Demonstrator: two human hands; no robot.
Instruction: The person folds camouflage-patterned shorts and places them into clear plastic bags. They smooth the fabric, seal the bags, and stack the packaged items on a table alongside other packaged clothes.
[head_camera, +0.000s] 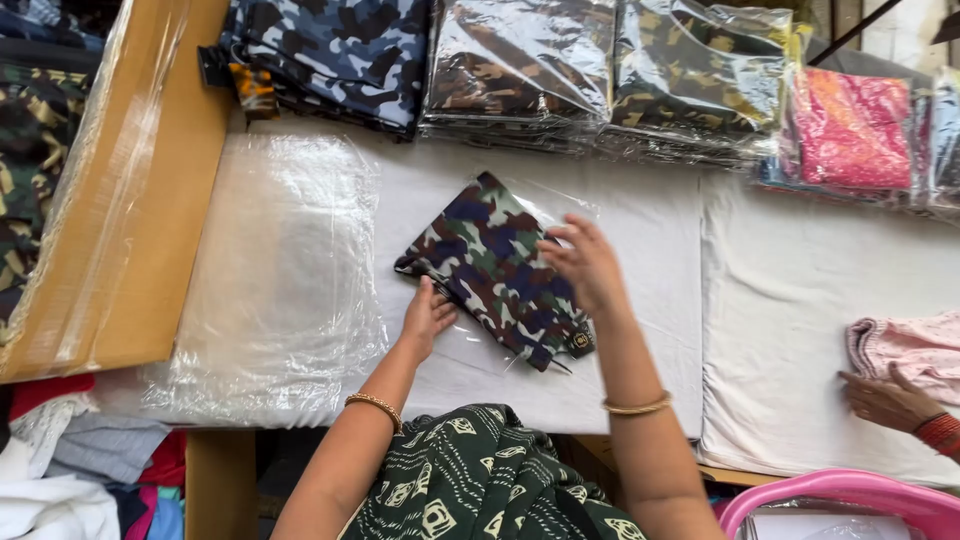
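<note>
A folded camouflage garment (490, 262) in green, blue and brown lies tilted on the white table cover, partly inside a clear plastic bag (545, 205). My left hand (427, 316) rests flat on the garment's lower left edge. Fingers apart, my right hand (583, 262) touches the garment's right side and the bag's edge. Both wrists wear gold bangles.
A stack of clear plastic bags (280, 280) lies to the left, beside a cardboard box (140, 190). Bagged camouflage and pink garments (700, 75) line the far edge. Another person's hand (885, 400) touches a pink cloth (910, 345) at right. A pink basket (840, 495) sits below.
</note>
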